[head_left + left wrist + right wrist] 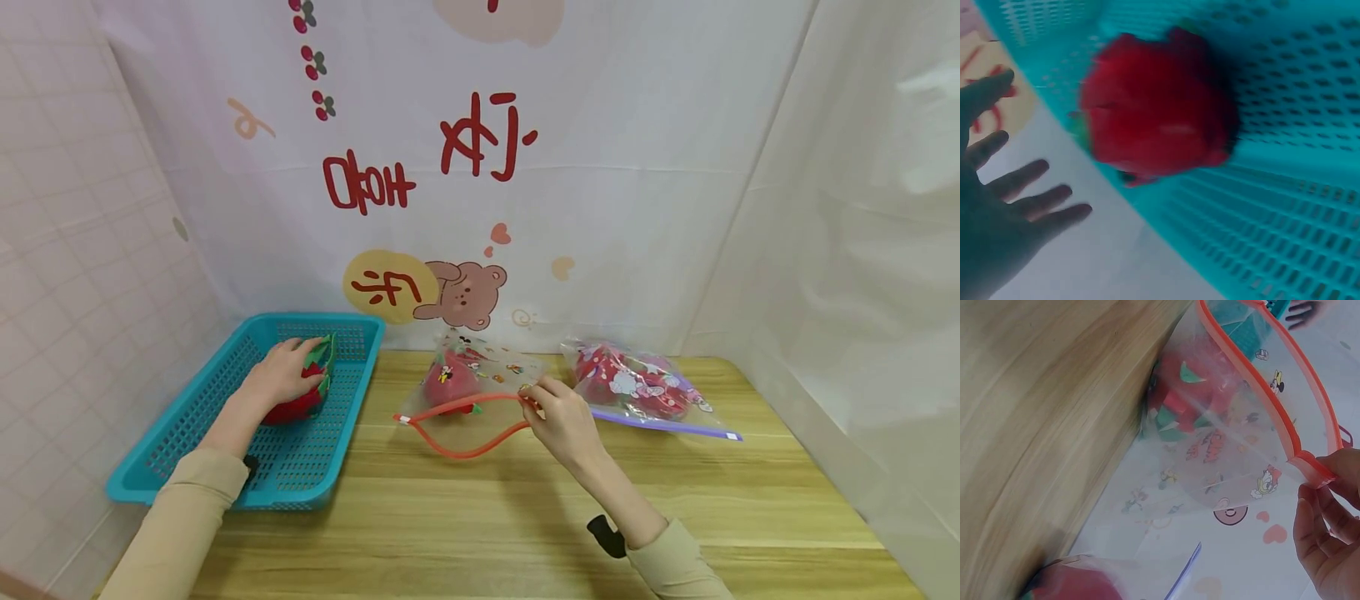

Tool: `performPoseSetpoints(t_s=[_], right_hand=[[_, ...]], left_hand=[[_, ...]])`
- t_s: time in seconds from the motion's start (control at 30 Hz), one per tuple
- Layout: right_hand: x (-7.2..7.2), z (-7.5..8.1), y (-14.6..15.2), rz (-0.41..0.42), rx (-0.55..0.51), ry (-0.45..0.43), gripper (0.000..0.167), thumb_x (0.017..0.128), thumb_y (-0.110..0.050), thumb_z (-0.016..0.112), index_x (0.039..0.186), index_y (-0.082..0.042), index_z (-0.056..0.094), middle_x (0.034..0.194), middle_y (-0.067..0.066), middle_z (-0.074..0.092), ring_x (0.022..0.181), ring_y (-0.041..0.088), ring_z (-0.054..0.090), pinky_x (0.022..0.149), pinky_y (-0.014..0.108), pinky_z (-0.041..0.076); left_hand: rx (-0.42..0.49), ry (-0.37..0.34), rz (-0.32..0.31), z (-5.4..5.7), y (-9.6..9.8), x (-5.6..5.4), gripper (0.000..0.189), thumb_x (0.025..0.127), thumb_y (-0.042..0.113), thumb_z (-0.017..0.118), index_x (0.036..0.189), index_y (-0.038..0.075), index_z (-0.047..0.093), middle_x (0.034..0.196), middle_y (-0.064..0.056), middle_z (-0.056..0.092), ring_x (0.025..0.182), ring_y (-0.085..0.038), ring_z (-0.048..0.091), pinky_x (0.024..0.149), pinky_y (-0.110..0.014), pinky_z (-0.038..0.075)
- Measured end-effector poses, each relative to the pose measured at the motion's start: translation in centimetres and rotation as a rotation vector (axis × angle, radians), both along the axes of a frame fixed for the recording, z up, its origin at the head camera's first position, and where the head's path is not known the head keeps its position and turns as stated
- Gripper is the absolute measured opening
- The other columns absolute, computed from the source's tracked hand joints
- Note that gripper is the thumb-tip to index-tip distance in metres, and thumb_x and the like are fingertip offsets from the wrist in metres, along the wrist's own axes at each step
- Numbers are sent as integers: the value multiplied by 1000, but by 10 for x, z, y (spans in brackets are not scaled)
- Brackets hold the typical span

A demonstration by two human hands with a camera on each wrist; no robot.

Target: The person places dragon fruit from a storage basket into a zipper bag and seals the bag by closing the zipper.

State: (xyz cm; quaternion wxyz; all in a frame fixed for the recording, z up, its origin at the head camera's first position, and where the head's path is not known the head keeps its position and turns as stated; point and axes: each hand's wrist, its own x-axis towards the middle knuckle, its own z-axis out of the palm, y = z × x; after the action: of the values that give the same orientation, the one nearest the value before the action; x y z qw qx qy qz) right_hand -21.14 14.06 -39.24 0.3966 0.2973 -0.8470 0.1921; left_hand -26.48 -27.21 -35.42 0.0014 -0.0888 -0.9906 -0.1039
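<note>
My left hand (282, 377) reaches into a blue-green plastic basket (352, 421), beside a soft red fruit-shaped thing (1157, 112) with green leafy tips. In the left wrist view the fingers of this hand are straight and spread, with nothing between them. My right hand (564, 421) pinches one end of the orange-red zip strip (465, 454) of a clear printed zip bag (1222, 487). The bag's mouth gapes towards me. Inside it lies another red fruit-shaped thing (452, 382) with green tips.
To the right lies a second clear zip bag (637, 385), its purple strip (667, 423) towards me, with red things inside. All of it stands on a wood-grain table (465, 533). A white printed cloth (600, 192) hangs behind, and pale walls flank both sides.
</note>
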Motion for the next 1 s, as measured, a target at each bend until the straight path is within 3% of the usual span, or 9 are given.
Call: performPoseSetpoints(t_s=[0.17,0.3,0.53,0.77,1.0], right_hand=[[0,0,1,-2,4,-15,4,75,-4,74,77,-5,71,74,0,62,61,10,58,51,21,46],[0,0,0,-5,0,-14,9,71,-2,76,78,-6,71,74,0,63,61,10,59,52,21,48],[-1,-1,1,-5,-6,-10,12,69,1,76,78,-6,71,75,0,64,62,9,59,53,20,48],[-1,1,1,-13,-9,-17,11,71,-1,77,78,-7,71,75,0,64,62,9,60,53,20,48],[-1,1,1,-13,-16,-38,10,71,-1,76,79,-7,72,76,1,65,62,10,61,53,21,49]], left_hand=[[-6,-140,73,-15,-18,-8,87,83,40,67,147,4,21,145,-45,8,127,-70,13,91,-78,29],[25,-196,84,-26,-29,-12,98,78,43,72,148,4,16,143,-48,5,126,-71,16,91,-76,31],[116,-150,81,-45,-45,-19,110,68,48,80,149,9,17,142,-46,14,122,-68,25,88,-74,36],[161,-135,113,-46,-51,-19,100,72,43,77,144,-3,24,134,-44,24,114,-58,34,81,-63,47],[146,-78,90,-47,-52,-20,92,71,39,78,139,-2,33,124,-39,38,106,-52,41,71,-54,52]])
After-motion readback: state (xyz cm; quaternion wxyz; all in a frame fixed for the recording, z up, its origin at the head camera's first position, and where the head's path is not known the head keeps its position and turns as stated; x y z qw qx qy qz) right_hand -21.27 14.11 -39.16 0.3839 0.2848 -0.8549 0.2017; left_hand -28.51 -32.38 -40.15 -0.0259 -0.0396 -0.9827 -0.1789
